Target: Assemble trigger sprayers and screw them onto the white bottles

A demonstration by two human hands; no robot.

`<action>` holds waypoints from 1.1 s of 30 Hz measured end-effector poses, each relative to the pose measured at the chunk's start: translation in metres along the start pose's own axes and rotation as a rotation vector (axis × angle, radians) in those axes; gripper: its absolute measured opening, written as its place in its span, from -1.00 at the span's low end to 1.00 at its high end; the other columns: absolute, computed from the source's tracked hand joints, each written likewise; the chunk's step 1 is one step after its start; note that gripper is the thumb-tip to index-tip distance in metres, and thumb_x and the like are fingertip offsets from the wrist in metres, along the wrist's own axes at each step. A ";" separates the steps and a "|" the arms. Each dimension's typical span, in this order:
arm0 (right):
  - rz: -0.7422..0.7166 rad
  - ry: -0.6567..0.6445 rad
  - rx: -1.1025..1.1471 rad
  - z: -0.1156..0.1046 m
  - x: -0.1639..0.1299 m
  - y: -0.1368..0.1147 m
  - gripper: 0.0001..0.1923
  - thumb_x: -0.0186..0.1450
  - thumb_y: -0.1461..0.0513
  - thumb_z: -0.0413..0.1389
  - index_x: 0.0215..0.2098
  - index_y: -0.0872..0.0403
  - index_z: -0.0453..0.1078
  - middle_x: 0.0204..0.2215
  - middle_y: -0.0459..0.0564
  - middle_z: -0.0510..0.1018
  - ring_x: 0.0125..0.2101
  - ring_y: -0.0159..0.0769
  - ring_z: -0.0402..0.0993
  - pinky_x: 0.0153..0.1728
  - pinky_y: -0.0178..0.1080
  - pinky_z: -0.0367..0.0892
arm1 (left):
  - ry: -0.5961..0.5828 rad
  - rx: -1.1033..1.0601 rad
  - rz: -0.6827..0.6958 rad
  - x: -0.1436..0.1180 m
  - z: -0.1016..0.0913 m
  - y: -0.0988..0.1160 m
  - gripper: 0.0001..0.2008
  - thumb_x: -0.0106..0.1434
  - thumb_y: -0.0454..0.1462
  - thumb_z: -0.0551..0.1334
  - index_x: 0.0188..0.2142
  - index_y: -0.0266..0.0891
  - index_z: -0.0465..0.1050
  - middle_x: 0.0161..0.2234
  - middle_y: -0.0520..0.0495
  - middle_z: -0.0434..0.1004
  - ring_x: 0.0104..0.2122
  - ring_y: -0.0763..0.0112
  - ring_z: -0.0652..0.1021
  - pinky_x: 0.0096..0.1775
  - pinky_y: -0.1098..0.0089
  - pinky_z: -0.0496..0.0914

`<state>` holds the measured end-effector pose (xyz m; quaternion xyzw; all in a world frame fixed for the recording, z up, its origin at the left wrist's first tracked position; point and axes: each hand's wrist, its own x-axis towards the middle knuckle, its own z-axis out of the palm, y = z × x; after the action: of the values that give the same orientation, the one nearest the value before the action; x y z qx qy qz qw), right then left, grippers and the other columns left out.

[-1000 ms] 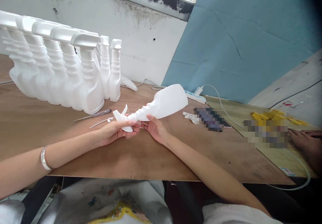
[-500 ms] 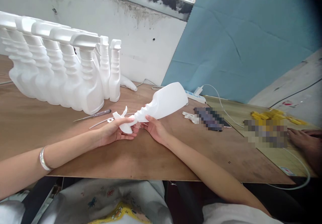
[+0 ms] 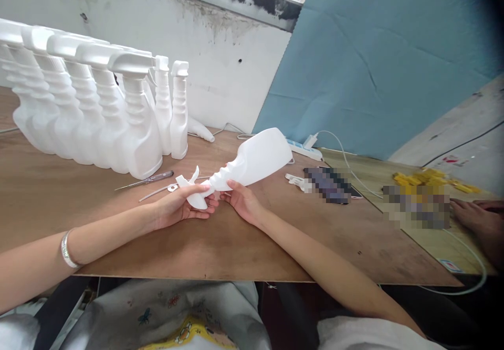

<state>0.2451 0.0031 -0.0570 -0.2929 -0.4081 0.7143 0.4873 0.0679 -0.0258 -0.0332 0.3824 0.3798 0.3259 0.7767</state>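
Note:
A white spray bottle point(image 3: 262, 156) is held tilted above the brown table, its base up to the right and its spray head point(image 3: 197, 201) down to the left. My left hand point(image 3: 185, 203) is closed round the spray head and collar. At the ribbed neck my right hand point(image 3: 243, 200) grips the bottle with thumb on top and fingers beneath. Just behind my left hand, a thin tube point(image 3: 153, 192) and a small white ring point(image 3: 172, 188) lie on the table. A screwdriver point(image 3: 145, 180) rests a little farther back.
Several white spray bottles point(image 3: 145, 140) stand in rows at the back left. A power strip point(image 3: 305, 149), small white parts point(image 3: 297, 182) and a blurred dark object point(image 3: 326, 184) lie to the right. Beyond them are yellow pieces point(image 3: 421, 179) and another person's hand point(image 3: 472, 216).
The bottle's base has shifted very slightly left. Both hands keep the same grip.

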 end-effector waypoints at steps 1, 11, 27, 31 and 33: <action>-0.006 0.002 0.002 0.000 0.000 0.000 -0.79 -0.03 0.23 0.23 -0.40 0.03 0.38 -0.36 -0.15 0.50 -0.45 -0.43 0.34 -0.42 -0.36 0.27 | 0.003 0.011 0.013 0.000 0.000 0.000 -0.75 0.05 -0.31 0.25 -0.23 -0.33 0.40 -0.33 -0.13 0.50 -0.36 0.39 0.50 -0.26 0.41 0.42; 0.003 -0.035 -0.010 0.000 -0.002 -0.001 -0.77 0.01 0.22 0.21 -0.32 0.03 0.42 -0.36 -0.17 0.50 -0.43 -0.46 0.34 -0.41 -0.39 0.27 | -0.025 -0.003 -0.012 0.001 -0.001 0.000 -0.58 0.18 -0.06 0.08 -0.34 -0.43 0.43 -0.34 -0.25 0.49 -0.35 0.29 0.51 -0.25 0.35 0.42; -0.003 -0.018 -0.018 -0.001 0.000 0.000 -0.78 -0.01 0.22 0.22 -0.36 0.03 0.40 -0.34 -0.16 0.50 -0.42 -0.43 0.35 -0.43 -0.38 0.27 | -0.060 0.129 0.090 0.001 -0.001 -0.005 -0.65 0.17 -0.07 0.10 -0.36 -0.36 0.42 -0.36 -0.18 0.48 -0.36 0.34 0.50 -0.24 0.35 0.40; 0.002 -0.002 0.001 -0.001 0.001 0.001 -0.80 -0.03 0.23 0.23 -0.41 0.04 0.40 -0.38 -0.15 0.50 -0.45 -0.45 0.34 -0.44 -0.39 0.27 | 0.065 0.433 0.236 0.003 -0.003 -0.011 -0.80 0.06 -0.20 0.23 -0.42 -0.33 0.40 -0.44 -0.10 0.46 -0.42 0.38 0.48 -0.32 0.44 0.40; 0.010 0.010 0.003 0.000 0.002 0.002 -0.79 -0.04 0.22 0.24 -0.40 0.05 0.40 -0.41 -0.16 0.50 -0.47 -0.46 0.33 -0.44 -0.39 0.27 | 0.114 0.559 0.338 0.003 -0.003 -0.012 -0.84 0.05 -0.22 0.25 -0.44 -0.31 0.39 -0.49 -0.06 0.44 -0.48 0.42 0.45 -0.40 0.50 0.37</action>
<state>0.2437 0.0045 -0.0587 -0.2976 -0.4033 0.7158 0.4862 0.0695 -0.0287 -0.0453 0.6194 0.4285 0.3542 0.5543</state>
